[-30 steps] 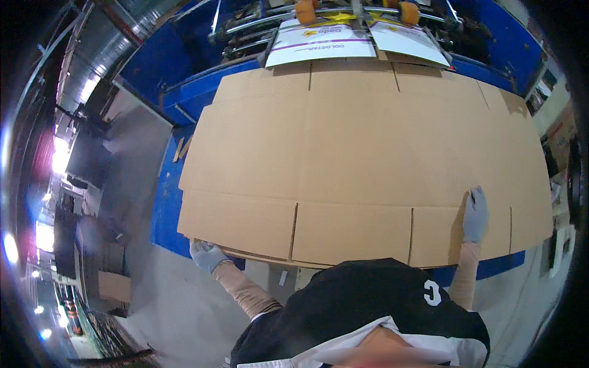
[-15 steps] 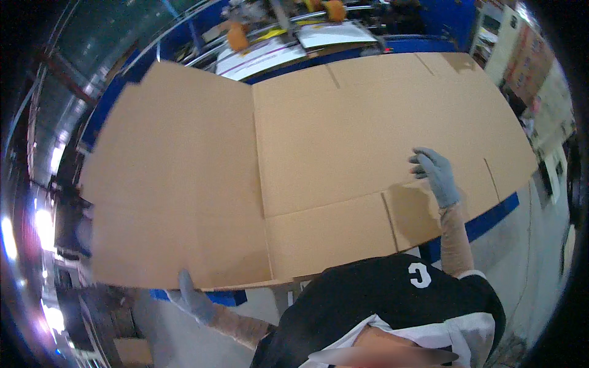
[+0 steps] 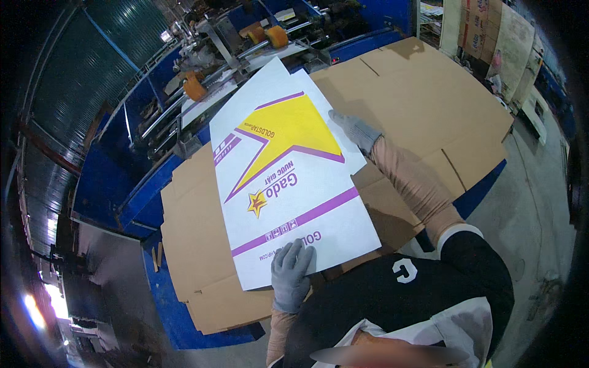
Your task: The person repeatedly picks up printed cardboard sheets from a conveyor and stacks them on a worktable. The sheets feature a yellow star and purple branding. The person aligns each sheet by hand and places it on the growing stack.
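A white cardboard panel (image 3: 282, 227) printed in yellow and purple lies slanted across the middle, over brown cardboard. My gloved left hand (image 3: 291, 276) rests on its near edge, fingers stretched over the printed face; the thumb is not distinct. Along the panel's right edge lies my gloved right hand (image 3: 357, 130), fingers straight and pointing up-left, partly against the edge. Brown cardboard (image 3: 423, 92) with slots and flaps spreads out to the right. More brown cardboard (image 3: 190, 239) shows left of the panel. How these sheets join beneath it is hidden.
Blue machinery with orange rollers (image 3: 277, 37) and metal rods stands beyond the cardboard. A blue table edge (image 3: 165, 306) shows at the near left. Tall panels and brown cardboard (image 3: 480, 27) stand at the far right, above grey floor (image 3: 534, 202).
The brown panel on the left has been folded over to the right, and its white printed side now faces up. My left hand moved right; my right hand moved up and left. The view has turned.
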A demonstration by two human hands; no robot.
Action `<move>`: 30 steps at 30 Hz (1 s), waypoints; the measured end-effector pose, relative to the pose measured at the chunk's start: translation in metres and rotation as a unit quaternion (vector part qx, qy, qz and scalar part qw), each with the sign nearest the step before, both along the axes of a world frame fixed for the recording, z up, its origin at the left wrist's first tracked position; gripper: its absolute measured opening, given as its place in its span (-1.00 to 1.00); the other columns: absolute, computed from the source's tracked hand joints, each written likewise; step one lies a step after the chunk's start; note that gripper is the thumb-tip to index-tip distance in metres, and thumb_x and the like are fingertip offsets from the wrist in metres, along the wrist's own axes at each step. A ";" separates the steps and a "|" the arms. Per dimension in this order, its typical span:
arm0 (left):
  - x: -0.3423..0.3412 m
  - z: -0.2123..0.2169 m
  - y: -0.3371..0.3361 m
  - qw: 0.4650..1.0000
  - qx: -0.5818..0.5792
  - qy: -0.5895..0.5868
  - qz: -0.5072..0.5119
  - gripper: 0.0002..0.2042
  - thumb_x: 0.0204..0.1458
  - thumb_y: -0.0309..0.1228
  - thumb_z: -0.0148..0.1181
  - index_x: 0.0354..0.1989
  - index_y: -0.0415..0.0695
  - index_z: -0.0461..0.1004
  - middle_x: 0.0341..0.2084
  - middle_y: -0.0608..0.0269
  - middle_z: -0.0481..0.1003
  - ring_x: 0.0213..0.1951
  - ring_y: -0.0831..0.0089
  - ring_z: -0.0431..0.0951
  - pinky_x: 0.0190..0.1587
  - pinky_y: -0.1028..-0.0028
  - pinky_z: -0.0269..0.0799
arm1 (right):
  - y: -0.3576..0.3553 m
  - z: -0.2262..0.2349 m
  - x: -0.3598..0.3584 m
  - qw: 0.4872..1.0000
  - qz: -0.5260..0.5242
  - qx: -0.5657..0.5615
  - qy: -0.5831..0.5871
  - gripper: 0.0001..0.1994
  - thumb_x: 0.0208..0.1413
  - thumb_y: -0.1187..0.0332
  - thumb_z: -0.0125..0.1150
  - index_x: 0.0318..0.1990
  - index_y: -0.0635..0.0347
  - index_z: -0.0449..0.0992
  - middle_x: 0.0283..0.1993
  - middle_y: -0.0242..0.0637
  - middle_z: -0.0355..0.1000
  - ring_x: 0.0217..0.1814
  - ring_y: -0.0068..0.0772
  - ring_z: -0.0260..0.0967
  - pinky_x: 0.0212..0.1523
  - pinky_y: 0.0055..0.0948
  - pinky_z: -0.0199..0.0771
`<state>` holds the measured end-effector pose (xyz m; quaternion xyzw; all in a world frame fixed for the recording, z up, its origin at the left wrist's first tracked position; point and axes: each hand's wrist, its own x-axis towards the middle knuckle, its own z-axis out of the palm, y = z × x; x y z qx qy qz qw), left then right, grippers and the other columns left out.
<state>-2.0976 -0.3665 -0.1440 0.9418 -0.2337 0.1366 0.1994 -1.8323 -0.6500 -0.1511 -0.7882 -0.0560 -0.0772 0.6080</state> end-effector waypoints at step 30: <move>-0.026 0.042 0.177 0.888 -0.049 -0.325 0.321 -0.76 0.06 -0.40 0.22 -0.19 -0.33 0.54 -0.24 -0.02 0.58 -0.26 0.18 0.60 -0.21 0.33 0.50 | -0.294 -0.019 -0.274 0.915 -0.274 0.164 -0.246 -0.62 0.29 0.34 -0.16 0.18 0.34 0.29 0.19 -0.15 0.33 0.21 -0.28 0.29 0.21 -0.35 0.28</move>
